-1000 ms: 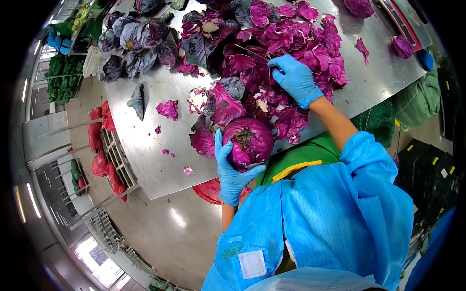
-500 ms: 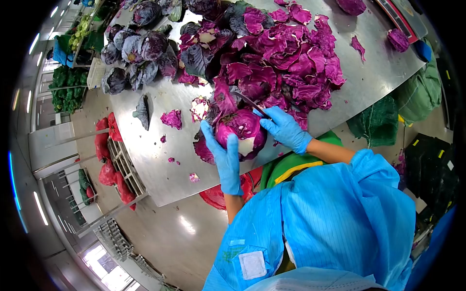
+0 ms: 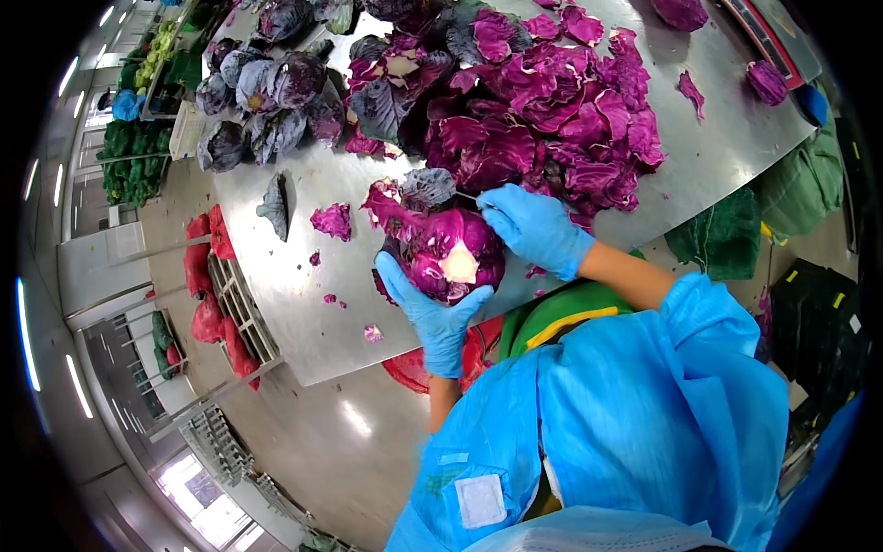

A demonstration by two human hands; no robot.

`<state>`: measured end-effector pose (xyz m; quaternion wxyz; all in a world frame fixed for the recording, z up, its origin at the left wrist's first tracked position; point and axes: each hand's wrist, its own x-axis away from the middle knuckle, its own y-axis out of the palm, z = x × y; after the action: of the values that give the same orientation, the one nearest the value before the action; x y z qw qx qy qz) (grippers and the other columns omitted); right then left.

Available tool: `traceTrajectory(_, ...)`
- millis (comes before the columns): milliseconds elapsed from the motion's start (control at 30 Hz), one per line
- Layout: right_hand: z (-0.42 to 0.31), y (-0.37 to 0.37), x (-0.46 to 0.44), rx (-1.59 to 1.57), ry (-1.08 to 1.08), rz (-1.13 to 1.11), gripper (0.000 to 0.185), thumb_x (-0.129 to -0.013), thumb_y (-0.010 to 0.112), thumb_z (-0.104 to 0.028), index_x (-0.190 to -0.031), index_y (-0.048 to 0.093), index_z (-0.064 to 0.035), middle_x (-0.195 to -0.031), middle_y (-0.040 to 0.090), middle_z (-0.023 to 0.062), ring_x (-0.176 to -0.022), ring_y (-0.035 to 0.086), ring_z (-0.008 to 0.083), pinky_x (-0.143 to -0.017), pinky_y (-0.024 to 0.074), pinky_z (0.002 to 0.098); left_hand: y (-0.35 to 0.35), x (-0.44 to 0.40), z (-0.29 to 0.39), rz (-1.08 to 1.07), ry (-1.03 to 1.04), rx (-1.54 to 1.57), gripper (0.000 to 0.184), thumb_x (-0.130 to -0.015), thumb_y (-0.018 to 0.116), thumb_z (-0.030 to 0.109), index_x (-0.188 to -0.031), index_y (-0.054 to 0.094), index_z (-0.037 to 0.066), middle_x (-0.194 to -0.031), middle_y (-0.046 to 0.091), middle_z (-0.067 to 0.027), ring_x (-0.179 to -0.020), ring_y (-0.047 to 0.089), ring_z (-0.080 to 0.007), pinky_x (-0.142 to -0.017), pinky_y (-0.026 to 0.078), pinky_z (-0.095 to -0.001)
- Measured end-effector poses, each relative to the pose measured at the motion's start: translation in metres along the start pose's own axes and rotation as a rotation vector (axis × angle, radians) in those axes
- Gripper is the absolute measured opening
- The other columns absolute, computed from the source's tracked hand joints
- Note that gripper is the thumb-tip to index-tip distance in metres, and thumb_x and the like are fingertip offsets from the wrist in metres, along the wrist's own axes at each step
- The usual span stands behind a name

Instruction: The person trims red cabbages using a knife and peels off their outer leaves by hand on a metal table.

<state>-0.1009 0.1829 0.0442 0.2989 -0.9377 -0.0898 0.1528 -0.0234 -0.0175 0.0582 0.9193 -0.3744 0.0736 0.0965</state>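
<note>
A red cabbage (image 3: pixel 441 250) with a pale cut stem sits on the metal table near its front edge. My left hand (image 3: pixel 430 313), in a blue glove, cups the cabbage from the left and front, fingers and thumb apart around it. My right hand (image 3: pixel 536 232), also gloved, is closed on a knife (image 3: pixel 466 195) at the cabbage's upper right; only a thin bit of blade shows, the handle being hidden in the fingers. Loose outer leaves (image 3: pixel 394 213) hang at the cabbage's far left side.
A large heap of purple leaves (image 3: pixel 552 110) lies beyond my hands. Several dark untrimmed cabbages (image 3: pixel 276 87) stand at the far left of the metal table (image 3: pixel 331 340). One trimmed cabbage (image 3: pixel 766 83) rests at right beside a scale (image 3: pixel 750 37). Red sacks (image 3: pixel 207 317) stand left.
The cabbage has turned, bringing its pale stem up to the middle. My right hand has shifted slightly up and left, and less of the knife shows. My left thumb has swung outward to the right.
</note>
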Motion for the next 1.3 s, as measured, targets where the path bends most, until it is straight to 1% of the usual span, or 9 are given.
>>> traceTrajectory(100, 0.002, -0.009, 0.018, -0.01, -0.018, -0.002, 0.022, -0.095, 0.055, -0.031, -0.103, 0.063, -0.0128, -0.086, 0.063, 0.0122, -0.07, 0.064, 0.032, -0.058, 0.0518, 0.0417, 0.016, 0.013, 0.004, 0.053, -0.255, 0.34, 0.126, -0.055, 0.095, 0.025, -0.151, 0.017, 0.001, -0.152, 0.027, -0.0169, -0.14, 0.029, -0.0302, -0.116, 0.024, -0.0423)
traceTrajectory(200, -0.001, -0.019, 0.024, 0.157, -0.11, -0.121, 0.018, -0.094, 0.057, -0.027, -0.098, 0.064, -0.0115, -0.082, 0.061, 0.0107, -0.068, 0.063, 0.0297, -0.056, 0.0508, 0.0402, 0.026, 0.01, 0.005, 0.079, -0.229, 0.29, 0.119, -0.057, 0.094, 0.025, -0.149, 0.022, 0.0, -0.151, 0.028, -0.0161, -0.139, 0.03, -0.0289, -0.116, 0.024, -0.0416)
traceTrajectory(400, 0.001, -0.014, 0.027, 0.261, -0.179, -0.15, 0.009, -0.085, 0.062, -0.022, -0.085, 0.06, -0.0131, -0.074, 0.056, 0.0096, -0.063, 0.062, 0.0283, -0.051, 0.0487, 0.0395, 0.029, -0.003, 0.012, 0.066, -0.182, 0.065, 0.117, -0.06, 0.092, 0.036, -0.147, 0.023, -0.002, -0.144, 0.031, -0.0225, -0.134, 0.034, -0.0358, -0.112, 0.029, -0.0458)
traceTrajectory(500, 0.002, -0.008, 0.028, 0.292, -0.203, -0.066, 0.01, -0.083, 0.062, -0.022, -0.085, 0.058, -0.0133, -0.073, 0.053, 0.0095, -0.061, 0.061, 0.0267, -0.049, 0.0481, 0.0381, 0.03, -0.003, 0.012, 0.074, -0.148, 0.069, 0.116, -0.06, 0.092, 0.037, -0.146, 0.024, -0.002, -0.142, 0.032, -0.0222, -0.133, 0.034, -0.036, -0.111, 0.03, -0.0465)
traceTrajectory(900, 0.009, 0.005, 0.017, 0.375, -0.151, -0.204, 0.015, -0.081, 0.062, -0.022, -0.085, 0.055, -0.0092, -0.071, 0.055, 0.0101, -0.057, 0.061, 0.0245, -0.047, 0.0478, 0.0378, 0.037, -0.01, 0.007, 0.098, -0.079, -0.024, 0.114, -0.058, 0.091, 0.042, -0.141, 0.028, -0.002, -0.135, 0.035, -0.0237, -0.128, 0.034, -0.0383, -0.107, 0.031, -0.0493)
traceTrajectory(1033, 0.019, -0.008, 0.004, 0.615, -0.39, -0.043, 0.015, -0.081, 0.06, -0.023, -0.087, 0.056, -0.0099, -0.068, 0.051, 0.007, -0.058, 0.058, 0.0215, -0.045, 0.0449, 0.035, 0.042, -0.008, 0.011, 0.131, -0.111, -0.015, 0.113, -0.059, 0.091, 0.043, -0.141, 0.028, -0.002, -0.134, 0.036, -0.0227, -0.128, 0.034, -0.0381, -0.107, 0.031, -0.049)
traceTrajectory(1133, 0.019, -0.004, 0.0, 0.622, -0.362, 0.014, 0.01, -0.082, 0.059, -0.021, -0.084, 0.056, -0.0112, -0.07, 0.056, 0.0079, -0.056, 0.061, 0.022, -0.044, 0.0472, 0.0355, 0.047, -0.005, 0.009, 0.175, -0.12, 0.009, 0.112, -0.059, 0.091, 0.043, -0.14, 0.029, -0.002, -0.134, 0.035, -0.0219, -0.128, 0.034, -0.0377, -0.108, 0.03, -0.0488)
traceTrajectory(1167, 0.017, 0.001, 0.006, 0.52, -0.262, 0.043, 0.008, -0.084, 0.058, -0.02, -0.085, 0.056, -0.0127, -0.07, 0.056, 0.0078, -0.057, 0.061, 0.0235, -0.045, 0.0478, 0.0369, 0.048, -0.003, 0.008, 0.194, -0.126, 0.02, 0.112, -0.058, 0.091, 0.043, -0.14, 0.029, -0.002, -0.134, 0.035, -0.0216, -0.128, 0.034, -0.0376, -0.108, 0.03, -0.0487)
traceTrajectory(1300, 0.021, 0.02, 0.019, 0.237, -0.098, 0.144, 0.01, -0.09, 0.056, -0.022, -0.086, 0.055, -0.0127, -0.071, 0.056, 0.0111, -0.058, 0.061, 0.0292, -0.047, 0.0491, 0.0399, 0.048, -0.007, 0.014, 0.209, -0.085, -0.021, 0.102, -0.063, 0.091, 0.027, -0.14, 0.031, -0.002, -0.131, 0.035, -0.0147, -0.123, 0.039, -0.028, -0.107, 0.034, -0.0402)
